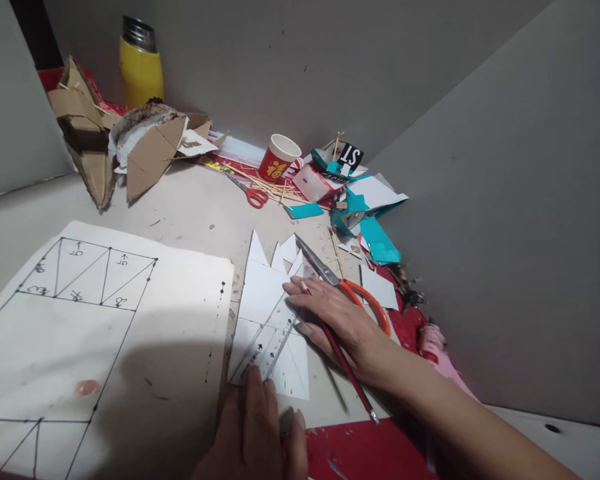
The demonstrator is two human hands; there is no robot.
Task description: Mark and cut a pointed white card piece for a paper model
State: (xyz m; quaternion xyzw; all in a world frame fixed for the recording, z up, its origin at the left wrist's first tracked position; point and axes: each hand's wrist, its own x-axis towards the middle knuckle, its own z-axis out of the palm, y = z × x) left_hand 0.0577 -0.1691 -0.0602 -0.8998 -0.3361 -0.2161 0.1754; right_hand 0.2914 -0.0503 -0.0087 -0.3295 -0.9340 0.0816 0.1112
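A clear plastic ruler (270, 340) lies slantwise across a white piece of paper (260, 293) whose top edge is cut into points. Thin lines run over the paper. At the ruler's lower end, my left hand (260, 427) presses down with its fingertips, fingers extended. My right hand (350, 327) holds a dark red and black pencil (337, 350), point toward the ruler's upper part and eraser end toward me. Its fingers touch the ruler's upper right side. Orange-handled scissors (370, 300) lie partly under the right hand, blades beside the paper's points.
On the left is a large sheet (180, 293) with drawn triangles and numbers. Cardboard shapes (155, 157), a yellow bottle (141, 70), a red paper cup (279, 159), red-handled scissors (256, 197), thin sticks and teal scraps (377, 240) stand along the grey walls.
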